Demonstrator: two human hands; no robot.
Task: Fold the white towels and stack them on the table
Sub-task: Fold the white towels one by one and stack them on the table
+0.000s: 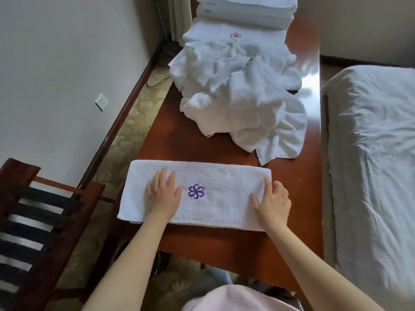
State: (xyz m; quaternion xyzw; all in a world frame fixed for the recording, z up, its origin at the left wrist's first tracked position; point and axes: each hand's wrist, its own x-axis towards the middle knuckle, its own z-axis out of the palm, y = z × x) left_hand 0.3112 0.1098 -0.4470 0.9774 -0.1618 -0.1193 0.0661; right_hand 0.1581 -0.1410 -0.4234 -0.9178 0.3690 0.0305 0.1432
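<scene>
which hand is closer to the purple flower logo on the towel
Left. The left hand lies on the folded towel just beside the purple logo; the right hand rests farther off, at the towel's right end.

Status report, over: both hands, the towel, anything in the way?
Left hand flat on folded towel. Right hand at its right end, fingers bent, grip unclear. Unfolded heap beyond, apart; nothing blocks.

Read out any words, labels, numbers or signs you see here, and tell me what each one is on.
There are no readable words or numbers.
Near towel: purple flower emblem, no letters.
Far towel: red emblem, too blurred to read.
Loose towel: small tag, print too small to read.
</scene>
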